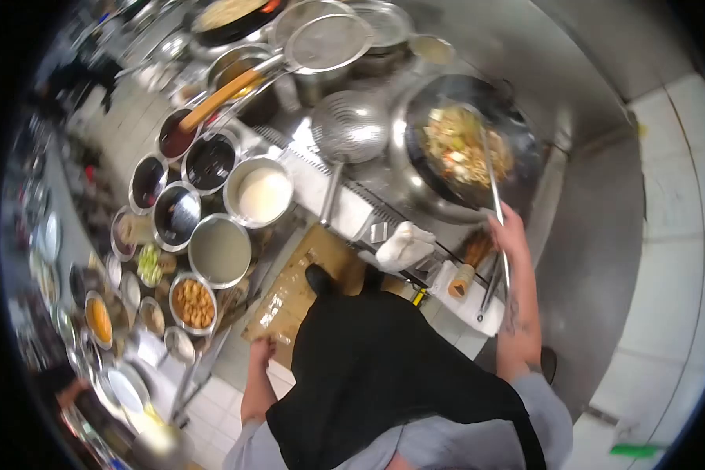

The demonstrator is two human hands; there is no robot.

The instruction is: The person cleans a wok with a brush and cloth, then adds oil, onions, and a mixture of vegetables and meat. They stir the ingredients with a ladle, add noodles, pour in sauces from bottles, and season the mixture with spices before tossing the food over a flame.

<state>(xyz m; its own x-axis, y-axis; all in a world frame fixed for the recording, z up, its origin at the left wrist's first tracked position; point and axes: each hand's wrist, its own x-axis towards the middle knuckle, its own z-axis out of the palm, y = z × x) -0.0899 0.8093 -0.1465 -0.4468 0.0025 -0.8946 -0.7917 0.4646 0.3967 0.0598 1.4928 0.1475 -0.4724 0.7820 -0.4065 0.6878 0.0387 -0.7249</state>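
Observation:
My right hand (509, 233) is closed around a long-handled metal cooking utensil (493, 174). Its far end reaches into the food (456, 141), a mix of noodle-like strands with pale, green and reddish pieces; the food hides the tip's shape. That food lies in a dark wok (523, 125) on the range, at the upper right of the head view. Down at my left side hangs my left hand (264, 350), its fingers curled in and nothing visible in them. It is apart from the counter of containers.
Left of the wok lies a perforated strainer (351, 127); a wooden-handled sieve (329, 43) rests above. Several sauce containers, including a white one (259, 192), and a bowl of brown pieces (193, 304) line the left counter. A white cloth (405, 246) sits on the range's front edge.

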